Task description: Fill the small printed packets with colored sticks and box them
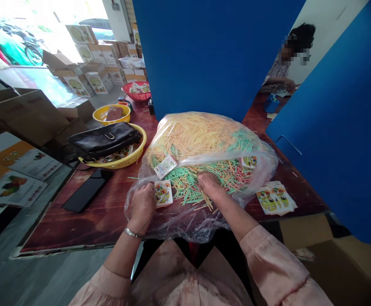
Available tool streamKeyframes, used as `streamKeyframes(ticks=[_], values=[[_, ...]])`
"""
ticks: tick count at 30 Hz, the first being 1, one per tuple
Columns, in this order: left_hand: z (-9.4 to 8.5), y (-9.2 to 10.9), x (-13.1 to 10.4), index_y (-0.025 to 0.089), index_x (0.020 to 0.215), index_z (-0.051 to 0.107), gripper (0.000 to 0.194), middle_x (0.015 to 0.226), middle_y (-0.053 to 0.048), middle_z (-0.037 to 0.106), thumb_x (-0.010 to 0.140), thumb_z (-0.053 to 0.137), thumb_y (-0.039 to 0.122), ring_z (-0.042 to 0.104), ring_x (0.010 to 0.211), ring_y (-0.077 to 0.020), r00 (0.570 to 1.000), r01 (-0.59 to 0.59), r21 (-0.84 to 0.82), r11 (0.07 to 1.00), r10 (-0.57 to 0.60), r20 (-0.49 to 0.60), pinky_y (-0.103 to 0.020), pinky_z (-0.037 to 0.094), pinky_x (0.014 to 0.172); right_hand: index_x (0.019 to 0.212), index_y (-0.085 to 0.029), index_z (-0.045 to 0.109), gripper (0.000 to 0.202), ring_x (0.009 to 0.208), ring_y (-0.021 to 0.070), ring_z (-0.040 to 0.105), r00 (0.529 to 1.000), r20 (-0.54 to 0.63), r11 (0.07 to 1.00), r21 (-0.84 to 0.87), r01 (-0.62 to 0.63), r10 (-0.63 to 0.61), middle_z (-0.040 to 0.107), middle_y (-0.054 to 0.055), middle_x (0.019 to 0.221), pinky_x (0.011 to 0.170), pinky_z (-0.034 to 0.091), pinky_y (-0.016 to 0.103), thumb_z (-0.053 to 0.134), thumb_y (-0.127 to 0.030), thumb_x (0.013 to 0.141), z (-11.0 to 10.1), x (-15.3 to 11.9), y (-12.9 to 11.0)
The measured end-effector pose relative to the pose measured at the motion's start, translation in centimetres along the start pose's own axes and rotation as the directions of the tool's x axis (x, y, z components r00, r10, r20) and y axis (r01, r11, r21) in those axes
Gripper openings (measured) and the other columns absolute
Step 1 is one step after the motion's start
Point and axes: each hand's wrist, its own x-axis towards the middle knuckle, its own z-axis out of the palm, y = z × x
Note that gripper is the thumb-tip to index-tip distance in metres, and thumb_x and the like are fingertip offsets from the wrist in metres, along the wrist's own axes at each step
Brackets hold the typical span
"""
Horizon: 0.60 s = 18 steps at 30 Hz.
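A large clear plastic bag [185, 231] lies open toward me, heaped with thin sticks [188, 182] in green, yellow, orange and pink. My left hand [143, 205] is closed at the bag's left side, gripping the edge of a small printed packet [163, 193]. Down among the loose sticks is my right hand [209, 183], its fingers curled together on some of them; the fingertips are partly hidden. Another small packet [165, 166] rests on the bag's fold above my left hand. A further packet [249, 162] lies at the heap's right side.
Flat printed packets [276, 198] are stacked right of the bag. To the left are a phone [88, 191] and a yellow basket [125, 161] bearing a black handbag [104, 138]. Blue panels [204, 55] rise behind and right. A person [281, 68] sits beyond; cartons [98, 80] stand far left.
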Motion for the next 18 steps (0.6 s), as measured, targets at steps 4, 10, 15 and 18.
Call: streamKeyframes(ticks=[4,10,15,18], values=[[-0.4,-0.4,-0.6,0.02,0.096,0.064,0.03,0.069,-0.006,0.065,0.083,0.039,0.03,0.057,0.062,-0.0192,0.999,0.035,-0.027,0.999,-0.034,0.018,-0.028,0.035,0.057,0.104,-0.008,0.063,0.031,0.092,0.0252,0.064,0.999,-0.01,0.999,-0.007,0.033,-0.033,0.068,0.017,0.099,0.077,0.047,0.029,0.051,-0.009,0.076,0.1,-0.8,0.7],[-0.8,0.2,-1.2,0.017,0.077,0.057,0.022,0.066,0.0,0.064,0.067,0.061,0.036,0.058,0.056,-0.0138,0.953,0.302,-0.737,0.605,-0.188,0.237,-0.024,0.044,0.053,0.092,-0.011,0.07,0.025,0.091,0.0228,0.064,0.994,0.069,0.996,0.008,0.089,-0.09,0.07,0.015,0.096,0.078,0.045,0.026,0.052,-0.011,0.076,-0.1,-0.8,1.0],[-1.1,2.7,-1.9,0.015,0.082,0.056,0.04,0.071,0.0,0.067,0.051,0.077,0.029,0.062,0.059,-0.014,0.872,0.483,-0.865,0.136,-0.167,0.46,-0.027,0.05,0.058,0.087,-0.012,0.072,0.024,0.086,0.0233,0.066,0.99,0.126,0.998,0.026,0.061,-0.063,0.071,0.016,0.088,0.073,0.045,0.025,0.055,-0.025,0.079,-0.4,0.1,0.5],[-0.5,4.1,-2.7,0.015,0.074,0.053,0.037,0.067,0.001,0.065,0.049,0.079,0.024,0.062,0.058,-0.0139,0.829,0.556,-0.831,0.031,-0.102,0.55,-0.027,0.05,0.058,0.088,-0.012,0.072,0.021,0.087,0.0245,0.066,0.991,0.129,0.999,0.029,0.026,-0.03,0.071,0.016,0.087,0.074,0.045,0.027,0.061,-0.021,0.073,-0.2,0.5,0.0]])
